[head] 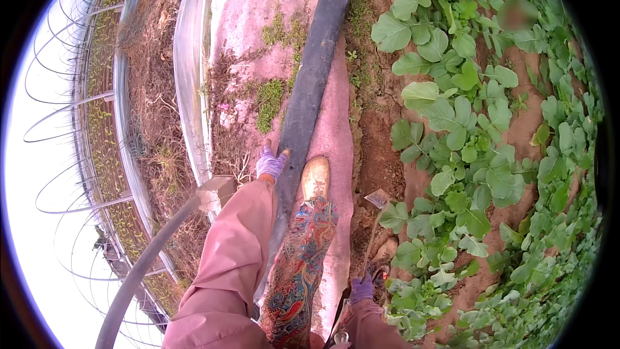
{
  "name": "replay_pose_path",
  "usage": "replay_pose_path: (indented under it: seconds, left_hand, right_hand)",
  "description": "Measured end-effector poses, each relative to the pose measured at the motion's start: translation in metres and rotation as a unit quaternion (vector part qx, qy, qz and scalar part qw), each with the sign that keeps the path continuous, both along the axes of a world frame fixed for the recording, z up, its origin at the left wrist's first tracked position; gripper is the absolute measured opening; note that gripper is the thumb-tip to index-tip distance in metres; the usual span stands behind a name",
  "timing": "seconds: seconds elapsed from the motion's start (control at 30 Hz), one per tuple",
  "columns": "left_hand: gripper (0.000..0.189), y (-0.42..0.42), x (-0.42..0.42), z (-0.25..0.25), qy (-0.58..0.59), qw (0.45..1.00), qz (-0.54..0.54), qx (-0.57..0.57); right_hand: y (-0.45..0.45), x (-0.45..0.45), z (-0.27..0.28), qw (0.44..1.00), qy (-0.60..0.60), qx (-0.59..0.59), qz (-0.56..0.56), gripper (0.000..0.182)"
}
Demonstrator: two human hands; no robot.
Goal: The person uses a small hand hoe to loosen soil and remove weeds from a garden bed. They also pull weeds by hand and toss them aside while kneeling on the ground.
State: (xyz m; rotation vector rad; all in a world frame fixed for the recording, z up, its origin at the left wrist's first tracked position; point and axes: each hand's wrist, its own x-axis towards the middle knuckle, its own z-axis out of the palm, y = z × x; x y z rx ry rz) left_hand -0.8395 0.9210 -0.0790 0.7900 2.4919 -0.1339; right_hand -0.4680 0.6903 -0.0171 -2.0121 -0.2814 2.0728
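My left hand [271, 162], in a purple glove with bare or tan fingertips, reaches forward with fingers apart. Its thumb side overlaps the edge of a long, flattened black hose [312, 72]; whether it presses on it I cannot tell. Down by my right leg, my right hand [362, 289] in a purple glove is closed around the thin handle of a small hoe [376, 218]. The hoe's flat metal blade [378, 198] hangs over the soil beside the leafy plants. My tan shoe [316, 178] stands beside the hose on a pinkish ground cloth [332, 131].
Rows of broad-leaved green vegetables [455, 116] grow on the right in brown soil [380, 165]. Clear plastic film [191, 68] edges the cloth on the left. A grey pipe [145, 261] bends past a pale block [220, 191]. Beyond are dry weeds [155, 82] and bare tunnel hoops [72, 104].
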Motion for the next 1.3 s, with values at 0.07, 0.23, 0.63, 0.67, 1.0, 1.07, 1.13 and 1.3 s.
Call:
replay_pose_path:
  seconds: [0.07,0.23,0.63,0.67,1.0,1.07,1.13,1.3]
  left_hand:
    - [0.076,0.019,-0.010,-0.017,-0.086,0.994,0.063,0.013]
    - [0.048,0.042,-0.006,-0.015,-0.227,0.968,0.096,0.040]
    - [0.035,0.033,-0.075,0.122,0.011,0.966,0.013,0.256]
    - [0.037,0.033,-0.070,0.143,0.045,0.949,-0.015,0.310]
    - [0.033,0.027,-0.084,0.273,0.260,0.925,-0.032,0.274]
    - [0.039,0.030,-0.105,0.246,0.270,0.959,-0.004,0.088]
    - [0.046,0.038,-0.132,0.214,0.252,0.964,0.078,0.018]
    - [0.045,0.094,-0.153,0.146,0.243,0.959,0.112,-0.091]
  right_hand:
    - [0.030,-0.014,0.031,0.997,0.016,-0.079,-0.015,0.033]
    - [0.112,-0.041,0.098,0.984,0.057,-0.153,-0.078,0.033]
    - [0.258,-0.083,0.078,0.990,0.090,-0.083,0.071,0.032]
    - [0.268,-0.084,0.082,0.988,0.037,-0.040,0.143,0.033]
    - [0.322,-0.077,0.075,0.987,0.019,-0.124,0.098,0.030]
    - [0.326,-0.082,0.063,0.992,0.036,-0.113,0.051,0.025]
    - [0.322,-0.086,0.047,0.996,0.015,-0.005,0.089,0.021]
    - [0.281,-0.082,-0.080,0.977,-0.073,0.129,0.152,0.021]
